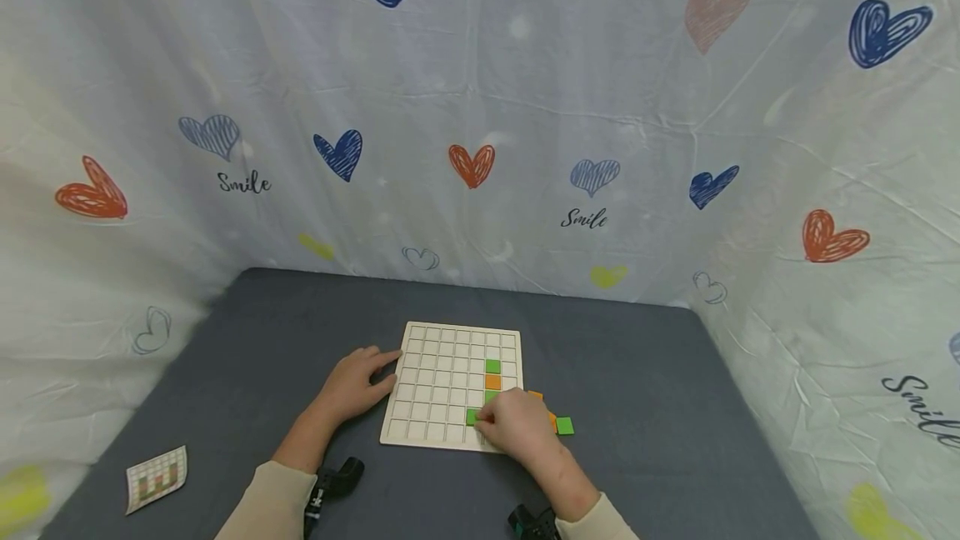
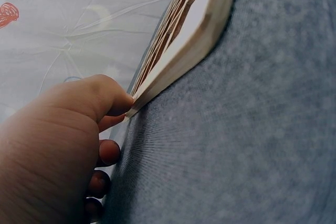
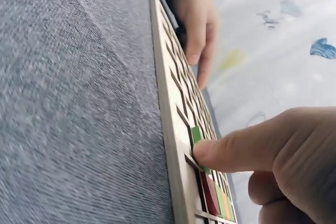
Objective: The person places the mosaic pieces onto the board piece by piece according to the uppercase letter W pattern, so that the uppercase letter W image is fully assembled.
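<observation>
The left hand [image 1: 354, 386], fingers extended, touches the board [image 1: 431, 391] at its left edge (probably to stop sliding), while the right hand [image 1: 517, 423] grips a green tile [image 1: 471, 417] toward the near edge, seemingly aligning it.

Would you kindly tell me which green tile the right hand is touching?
It is the leftmost green tile in the head view, against the right hand; the other visible green tiles sit farther right.
</observation>
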The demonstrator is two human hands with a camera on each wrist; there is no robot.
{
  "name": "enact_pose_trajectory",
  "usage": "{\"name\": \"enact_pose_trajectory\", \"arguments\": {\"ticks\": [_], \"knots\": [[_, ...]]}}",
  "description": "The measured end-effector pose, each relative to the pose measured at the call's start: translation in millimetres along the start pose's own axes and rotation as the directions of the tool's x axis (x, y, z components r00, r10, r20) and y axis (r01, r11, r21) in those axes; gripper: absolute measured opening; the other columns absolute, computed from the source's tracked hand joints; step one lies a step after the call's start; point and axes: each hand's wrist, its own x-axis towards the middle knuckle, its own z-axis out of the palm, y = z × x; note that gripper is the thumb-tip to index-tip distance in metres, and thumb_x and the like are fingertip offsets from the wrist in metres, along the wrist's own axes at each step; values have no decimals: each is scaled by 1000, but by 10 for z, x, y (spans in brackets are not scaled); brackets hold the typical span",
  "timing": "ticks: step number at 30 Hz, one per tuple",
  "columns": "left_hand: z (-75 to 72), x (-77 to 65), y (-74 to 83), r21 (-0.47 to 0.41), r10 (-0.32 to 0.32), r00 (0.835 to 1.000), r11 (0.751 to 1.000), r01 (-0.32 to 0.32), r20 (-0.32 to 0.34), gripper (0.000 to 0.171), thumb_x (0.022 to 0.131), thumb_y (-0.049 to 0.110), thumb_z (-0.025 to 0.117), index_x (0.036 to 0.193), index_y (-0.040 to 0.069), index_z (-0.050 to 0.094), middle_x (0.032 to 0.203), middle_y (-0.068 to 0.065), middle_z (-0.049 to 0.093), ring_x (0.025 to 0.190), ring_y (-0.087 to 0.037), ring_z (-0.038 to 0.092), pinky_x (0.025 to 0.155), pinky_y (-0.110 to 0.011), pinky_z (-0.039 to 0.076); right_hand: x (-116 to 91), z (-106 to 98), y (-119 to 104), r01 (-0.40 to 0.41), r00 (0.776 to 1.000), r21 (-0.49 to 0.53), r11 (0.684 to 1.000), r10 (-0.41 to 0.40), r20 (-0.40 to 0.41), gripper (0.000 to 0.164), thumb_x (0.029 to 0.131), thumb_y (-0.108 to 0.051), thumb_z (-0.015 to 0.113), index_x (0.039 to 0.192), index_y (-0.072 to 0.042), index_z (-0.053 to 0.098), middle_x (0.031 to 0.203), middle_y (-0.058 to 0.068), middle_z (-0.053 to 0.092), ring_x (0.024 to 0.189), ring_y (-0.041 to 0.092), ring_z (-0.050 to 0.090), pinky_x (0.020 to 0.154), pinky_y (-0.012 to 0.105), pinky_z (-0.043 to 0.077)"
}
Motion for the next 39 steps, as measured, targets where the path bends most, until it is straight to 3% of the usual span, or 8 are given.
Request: {"name": "enact_pose_trajectory", "arguments": {"ticks": [5,9,12,16,21,29,37,39], "knots": [[7,-2,-7,7,0,1000,1000,0,9,43,96,23,73,137,12,69,74,8,37,63,-9,30,63,-32,31,-6,12,-18,-73,997,50,996,73,5,4,83,-19,83,81,-22,86,74,-10,73,59,1,59,49,21,42],[9,-10,-12,9,-3,1000,1000,3,4,43,96,23,73,137,12,68,75,8,37,62,-10,30,63,-32,31,4,-54,11,-105,993,92,990,99,68,10,85,-21,82,93,-22,86,84,-8,76,69,7,66,53,25,46],[12,-26,-7,1,-2,1000,1000,2,2,43,96,23,73,137,12,68,75,8,37,62,-10,30,63,-32,31,11,-136,84,-126,985,151,980,105,139,18,87,-23,81,104,-19,85,68,-8,68,58,7,58,49,25,39],[30,-50,5,-4,-1,1000,1000,1,4,43,96,22,72,137,11,68,75,8,37,62,-10,30,63,-32,31,-3,-251,252,-180,973,231,956,139,184,25,92,-22,77,116,-13,80,50,-8,39,43,7,30,44,26,25],[33,-47,15,-6,-4,1000,1000,4,5,43,96,22,73,137,11,68,75,8,37,63,-10,30,64,-33,31,-44,-405,467,-240,966,282,929,201,161,25,95,-19,75,117,-10,79,50,-8,31,41,8,26,44,26,26],[19,-16,3,-2,4,1000,1000,-4,-6,42,96,22,73,137,12,69,75,8,37,62,-10,30,63,-32,31,-75,-476,747,-371,928,361,855,333,165,25,95,-18,75,118,-10,78,51,-4,33,42,12,26,46,27,27],[15,-14,8,-6,7,1000,1000,-7,-17,42,96,21,73,136,11,69,74,8,37,62,-9,30,62,-31,31,-95,-364,932,-426,904,351,834,374,209,20,88,-18,82,106,-13,81,54,-1,41,46,14,34,49,28,29],[12,-9,13,-7,10,1000,1000,-10,-19,42,96,21,73,136,11,69,74,8,38,62,-9,30,62,-31,31,-92,-336,955,-427,903,333,841,373,215,18,87,-18,83,104,-13,82,55,-2,42,47,13,35,49,28,29]]}}
